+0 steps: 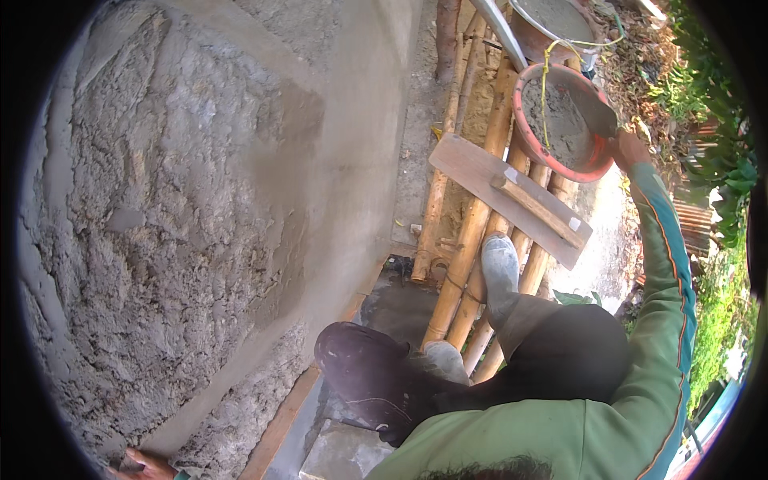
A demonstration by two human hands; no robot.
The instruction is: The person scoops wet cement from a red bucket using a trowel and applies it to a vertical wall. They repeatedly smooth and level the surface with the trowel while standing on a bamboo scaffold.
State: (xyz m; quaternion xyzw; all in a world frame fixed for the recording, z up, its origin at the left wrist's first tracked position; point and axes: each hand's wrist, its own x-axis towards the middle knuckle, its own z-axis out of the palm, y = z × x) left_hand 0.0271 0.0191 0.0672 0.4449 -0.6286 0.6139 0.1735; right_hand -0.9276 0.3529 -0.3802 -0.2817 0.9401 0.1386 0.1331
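Right hand [630, 150] was clamped on the trowel [596, 114] — blade just ahead of it, inside the red bucket [590, 171]. Left hand [150, 466] was by the wall [184, 232] — couldn't tell if gripping.

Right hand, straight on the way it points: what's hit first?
The right hand leads with a trowel: probably the grey mix in the reddish bucket first, or its far rim; depth is unclear.
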